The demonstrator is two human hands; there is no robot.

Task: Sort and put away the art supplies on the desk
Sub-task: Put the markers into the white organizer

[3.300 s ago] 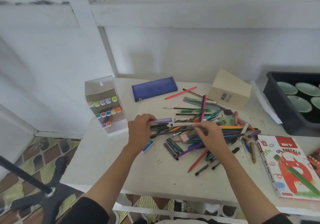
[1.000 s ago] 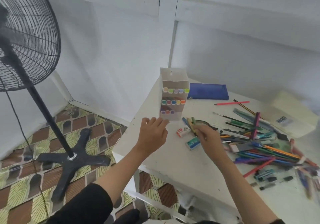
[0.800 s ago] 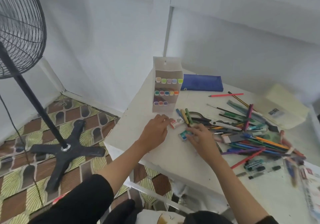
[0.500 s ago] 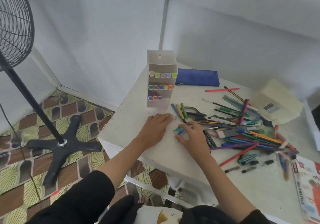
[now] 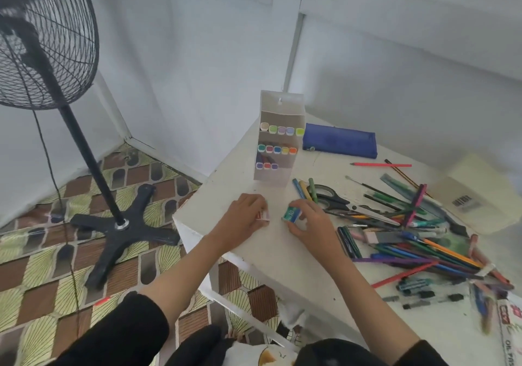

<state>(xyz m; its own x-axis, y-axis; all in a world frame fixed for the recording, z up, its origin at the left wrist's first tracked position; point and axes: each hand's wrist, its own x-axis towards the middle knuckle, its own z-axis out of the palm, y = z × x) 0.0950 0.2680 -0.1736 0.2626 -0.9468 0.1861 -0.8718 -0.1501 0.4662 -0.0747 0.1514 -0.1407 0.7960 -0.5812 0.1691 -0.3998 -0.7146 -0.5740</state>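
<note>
Two hands down on the tabletop, near its front left corner. Left hand curled over a small red-and-white eraser, grip closed on it (only one end pokes out). Right hand pinching a teal eraser between thumb and fingertips, resting on the surface just beside the other one. Right behind them: upright clear marker box with three rows of coloured caps. Blue pencil case lying flat further back. Off to the right, one big messy pile of pencils and pens, black-handled scissors at its near-left edge, three loose markers beside the box. Black standing fan on the patterned floor, left side.
</note>
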